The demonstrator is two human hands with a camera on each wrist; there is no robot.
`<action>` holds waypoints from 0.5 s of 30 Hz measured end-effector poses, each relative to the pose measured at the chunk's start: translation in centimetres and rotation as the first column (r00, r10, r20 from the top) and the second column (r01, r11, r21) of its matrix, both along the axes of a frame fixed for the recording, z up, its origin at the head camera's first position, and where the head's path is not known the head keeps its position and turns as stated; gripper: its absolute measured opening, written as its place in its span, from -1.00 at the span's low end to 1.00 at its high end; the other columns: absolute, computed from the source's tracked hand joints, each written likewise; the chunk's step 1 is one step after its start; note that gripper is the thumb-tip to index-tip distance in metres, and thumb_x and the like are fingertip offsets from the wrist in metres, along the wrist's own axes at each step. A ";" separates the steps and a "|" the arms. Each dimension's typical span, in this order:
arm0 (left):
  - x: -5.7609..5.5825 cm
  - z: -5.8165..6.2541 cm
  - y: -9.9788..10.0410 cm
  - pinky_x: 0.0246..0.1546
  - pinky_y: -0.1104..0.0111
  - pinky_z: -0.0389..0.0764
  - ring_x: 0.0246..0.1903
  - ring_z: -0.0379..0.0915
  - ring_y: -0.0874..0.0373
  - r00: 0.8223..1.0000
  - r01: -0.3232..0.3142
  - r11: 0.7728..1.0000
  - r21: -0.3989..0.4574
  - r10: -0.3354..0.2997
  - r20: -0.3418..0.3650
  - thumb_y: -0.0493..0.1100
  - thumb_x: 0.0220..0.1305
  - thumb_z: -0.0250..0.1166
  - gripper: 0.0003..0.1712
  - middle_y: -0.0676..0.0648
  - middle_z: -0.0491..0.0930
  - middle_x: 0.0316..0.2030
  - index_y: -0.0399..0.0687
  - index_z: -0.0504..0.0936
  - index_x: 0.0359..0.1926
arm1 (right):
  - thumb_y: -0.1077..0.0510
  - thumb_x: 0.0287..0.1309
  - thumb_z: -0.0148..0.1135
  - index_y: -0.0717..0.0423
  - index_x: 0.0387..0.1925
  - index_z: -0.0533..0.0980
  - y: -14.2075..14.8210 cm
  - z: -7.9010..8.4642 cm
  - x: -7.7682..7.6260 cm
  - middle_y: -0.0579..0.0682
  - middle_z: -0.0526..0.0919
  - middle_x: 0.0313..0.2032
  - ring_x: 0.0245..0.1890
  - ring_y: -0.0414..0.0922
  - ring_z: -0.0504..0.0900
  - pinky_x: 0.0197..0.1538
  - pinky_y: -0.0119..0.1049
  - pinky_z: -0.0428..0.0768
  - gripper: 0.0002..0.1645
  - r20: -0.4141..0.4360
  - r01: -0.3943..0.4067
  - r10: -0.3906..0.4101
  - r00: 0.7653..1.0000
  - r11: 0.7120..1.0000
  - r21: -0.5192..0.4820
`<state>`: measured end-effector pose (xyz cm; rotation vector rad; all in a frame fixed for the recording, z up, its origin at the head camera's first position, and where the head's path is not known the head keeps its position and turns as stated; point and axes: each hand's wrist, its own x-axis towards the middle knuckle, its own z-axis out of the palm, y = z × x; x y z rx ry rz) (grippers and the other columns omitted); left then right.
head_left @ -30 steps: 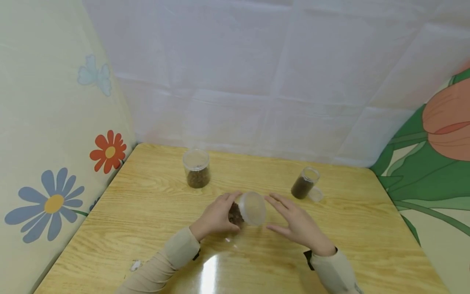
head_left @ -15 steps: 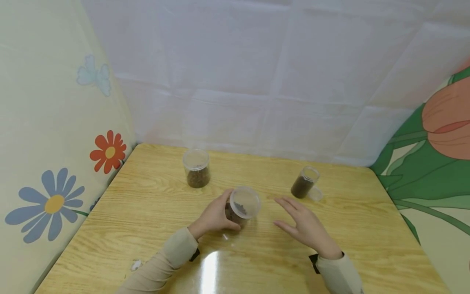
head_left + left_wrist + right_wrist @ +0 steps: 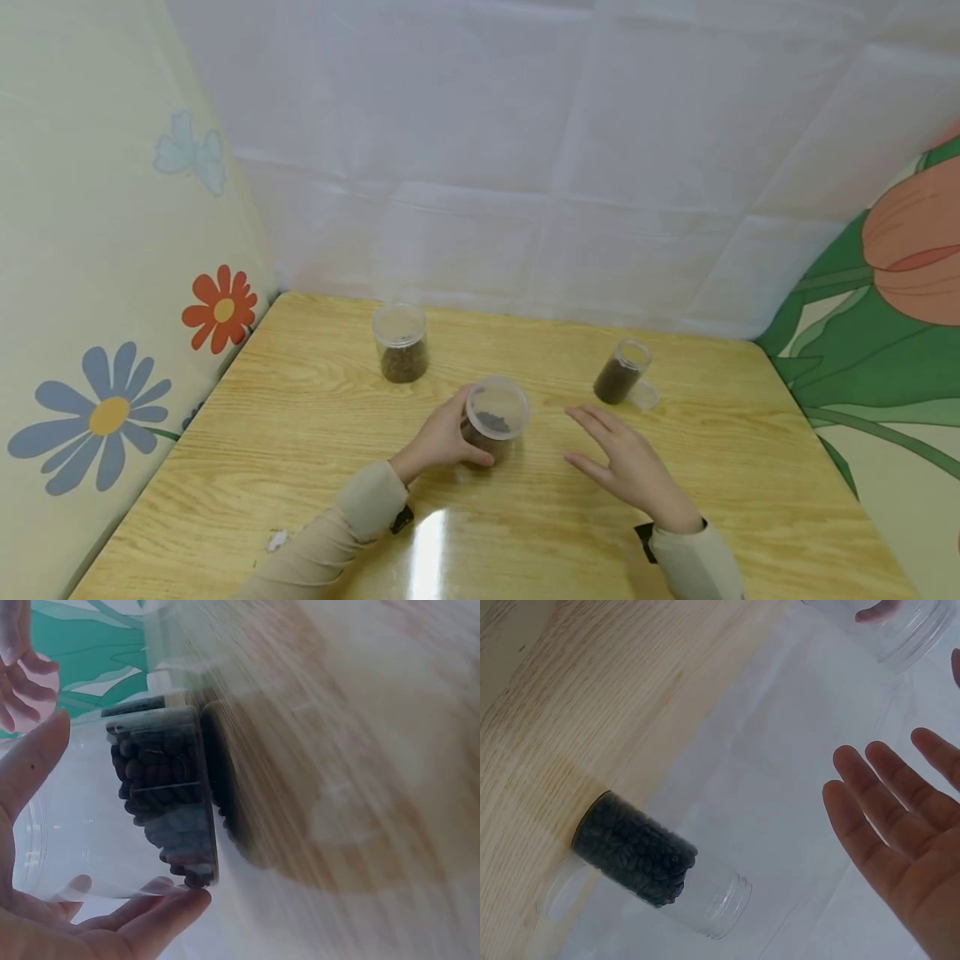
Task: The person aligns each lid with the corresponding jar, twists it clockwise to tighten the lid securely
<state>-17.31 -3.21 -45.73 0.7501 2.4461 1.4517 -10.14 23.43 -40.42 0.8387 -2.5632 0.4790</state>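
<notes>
A clear wide-mouthed jar (image 3: 489,446) stands nearly upright, its lower part filled with dark coffee beans (image 3: 165,795). My left hand (image 3: 444,435) grips it from the left side, fingers and thumb curved round its wall. In the left wrist view the jar's base is right at the table, and the beans lie at a slant inside. My right hand (image 3: 628,462) hovers to the right of the jar, apart from it, with fingers extended and nothing held. In the right wrist view its fingers (image 3: 885,802) spread loosely, with the palm showing.
At the back left stands another wide clear jar (image 3: 403,360) with brown contents. A slimmer open jar (image 3: 617,382) of dark beans stands at the back right, a clear lid (image 3: 645,396) lying beside it. A white cloth (image 3: 480,167) hangs behind the wooden table (image 3: 315,417).
The held jar was tipped to the right and has come nearly upright in the left hand. My right hand has drawn back to the right, away from the jar.
</notes>
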 end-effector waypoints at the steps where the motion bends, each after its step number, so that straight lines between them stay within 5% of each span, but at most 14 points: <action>1: 0.0 0.0 0.0 0.18 -0.02 0.19 0.21 0.17 -0.10 1.000 -0.005 1.000 0.003 0.005 0.010 -0.18 -0.37 0.59 0.21 -0.14 0.28 0.21 -0.03 0.09 0.34 | -0.07 0.02 0.29 0.23 0.11 0.38 0.0 0.0 0.0 0.20 0.51 -0.06 -0.14 0.12 0.54 -0.22 -0.02 0.57 -0.32 -0.001 -0.001 0.001 1.000 1.000 -0.002; 15: -0.1 0.0 0.2 0.20 -0.07 0.09 0.19 0.17 -0.14 0.994 -0.065 0.998 -0.003 0.065 0.087 -0.20 -0.37 0.59 0.25 -0.20 0.31 0.19 -0.04 0.02 0.36 | 0.10 -0.11 0.39 0.26 0.13 0.37 0.4 -0.1 0.1 0.28 0.48 -0.01 -0.07 0.19 0.51 -0.15 0.03 0.55 -0.27 0.077 0.025 -0.026 0.997 0.999 0.022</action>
